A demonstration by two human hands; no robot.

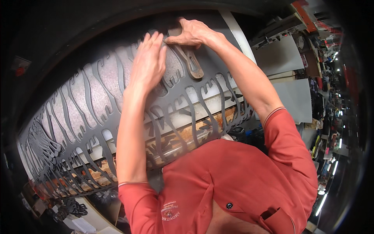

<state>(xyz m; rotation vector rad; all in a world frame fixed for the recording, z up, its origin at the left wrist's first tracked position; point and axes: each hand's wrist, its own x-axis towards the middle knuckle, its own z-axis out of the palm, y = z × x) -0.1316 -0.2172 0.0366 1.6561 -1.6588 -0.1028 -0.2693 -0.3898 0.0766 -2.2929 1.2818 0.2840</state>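
A dark grey sheet full of long cut-out openings lies across a pale work surface. On its upper part sits a long, narrow steel cutting die with a rounded, looped near end. My right hand grips the far end of this die, thumb on the left side and fingers curled over the other side. Just left of it, my left hand lies with fingers stretched out, slightly blurred, its fingertips close to the die's far end. Whether those fingertips touch the die I cannot tell.
Strips of the cut sheet bunch up at the far left. The sheet's near part hangs over a worn, stained edge in front of my body. Pale boards stand at the right, beside cluttered shelves. A dark overhanging machine part borders the top.
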